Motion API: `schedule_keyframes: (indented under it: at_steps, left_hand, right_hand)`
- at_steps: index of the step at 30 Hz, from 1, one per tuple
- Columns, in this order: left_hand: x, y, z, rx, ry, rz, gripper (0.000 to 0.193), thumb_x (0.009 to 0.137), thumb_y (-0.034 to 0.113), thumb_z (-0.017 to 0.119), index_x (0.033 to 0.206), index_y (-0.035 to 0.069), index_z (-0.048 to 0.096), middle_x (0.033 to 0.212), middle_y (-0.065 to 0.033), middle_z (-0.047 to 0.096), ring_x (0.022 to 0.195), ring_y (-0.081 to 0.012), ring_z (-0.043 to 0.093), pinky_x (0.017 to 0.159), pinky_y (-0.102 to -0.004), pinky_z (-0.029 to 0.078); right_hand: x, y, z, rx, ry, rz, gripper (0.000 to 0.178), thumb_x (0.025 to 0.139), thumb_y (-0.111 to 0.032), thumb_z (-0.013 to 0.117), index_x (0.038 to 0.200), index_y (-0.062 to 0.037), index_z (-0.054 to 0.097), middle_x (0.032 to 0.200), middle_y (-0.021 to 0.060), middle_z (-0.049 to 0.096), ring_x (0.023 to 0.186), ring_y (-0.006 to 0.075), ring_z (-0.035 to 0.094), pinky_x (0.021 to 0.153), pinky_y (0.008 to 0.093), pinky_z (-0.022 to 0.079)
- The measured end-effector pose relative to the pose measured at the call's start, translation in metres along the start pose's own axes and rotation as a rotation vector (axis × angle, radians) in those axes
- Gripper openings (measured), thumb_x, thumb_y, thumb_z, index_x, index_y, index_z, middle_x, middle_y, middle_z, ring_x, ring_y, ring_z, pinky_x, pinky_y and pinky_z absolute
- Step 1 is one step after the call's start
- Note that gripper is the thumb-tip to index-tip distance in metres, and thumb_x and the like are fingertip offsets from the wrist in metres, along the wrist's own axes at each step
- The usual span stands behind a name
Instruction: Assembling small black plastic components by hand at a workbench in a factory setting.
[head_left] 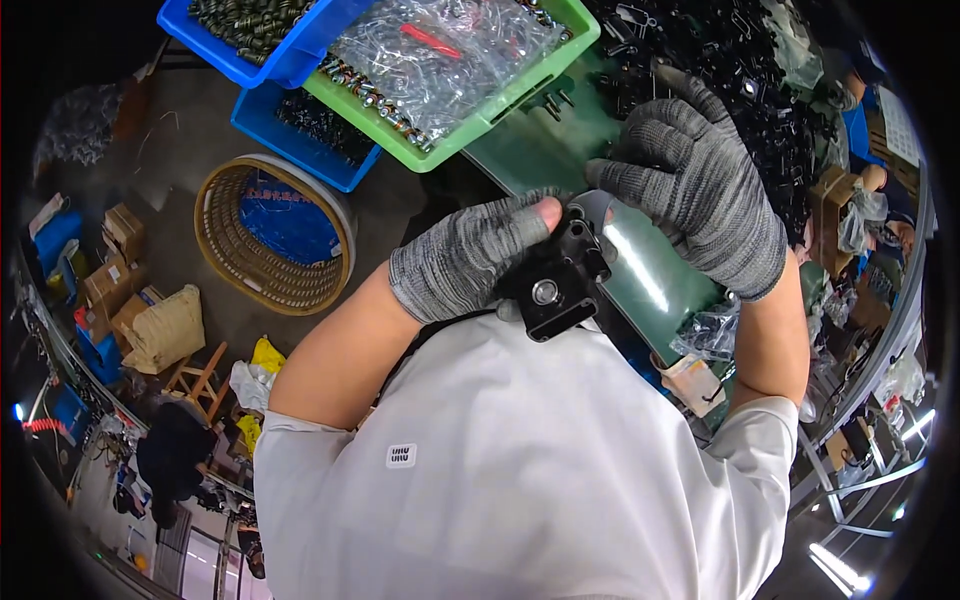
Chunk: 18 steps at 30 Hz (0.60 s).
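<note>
My left hand (470, 252), in a grey knit glove with a bare thumb tip, is closed around a black metal bracket (560, 292). The bracket has a round silver fitting in its flat face, and a grey rounded piece shows at its upper end. It is held just in front of my shirt, over the near edge of the green tabletop (628, 262). My right hand (695, 175), gloved alike, hovers above and right of the bracket with fingers bent and apart. No object shows in it, though its palm side is hidden.
A heap of small black parts (720, 60) covers the far right of the table. At the upper left stand a green crate (440, 150) with metal pieces under clear plastic, and blue bins (285, 65) of small parts. A round woven basket (215, 235) stands on the floor.
</note>
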<state>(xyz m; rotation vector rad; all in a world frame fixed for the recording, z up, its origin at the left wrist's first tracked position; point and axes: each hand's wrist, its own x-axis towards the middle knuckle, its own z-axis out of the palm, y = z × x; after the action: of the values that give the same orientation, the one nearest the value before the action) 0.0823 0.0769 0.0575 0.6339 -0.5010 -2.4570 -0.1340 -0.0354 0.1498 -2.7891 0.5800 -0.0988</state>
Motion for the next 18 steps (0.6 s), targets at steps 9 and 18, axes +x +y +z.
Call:
schedule_keyframes:
  at_steps: [9, 18]
  left_hand:
    - [-0.001, 0.006, 0.011, 0.076, 0.050, -0.035, 0.069, 0.102, 0.056, 0.047, 0.138, -0.003, 0.054, 0.116, -0.0107, 0.069, 0.109, -0.0192, 0.066, 0.099, -0.0327, 0.050]
    - [-0.013, -0.008, -0.004, -0.046, 0.119, 0.085, 0.067, 0.097, 0.056, 0.058, 0.137, 0.003, 0.055, 0.116, -0.0082, 0.066, 0.106, -0.0162, 0.064, 0.094, -0.0310, 0.051]
  right_hand:
    - [-0.012, -0.011, 0.003, 0.083, 0.041, 0.024, 0.026, 0.079, -0.018, 0.069, 0.104, -0.0144, 0.073, 0.092, 0.0063, 0.063, 0.099, 0.0272, 0.064, 0.113, 0.0590, 0.038]
    - [-0.029, -0.001, 0.022, 0.264, 0.833, 0.584, 0.023, 0.089, -0.005, 0.073, 0.112, -0.0052, 0.072, 0.113, 0.0085, 0.069, 0.109, 0.0228, 0.064, 0.096, 0.0326, 0.051]
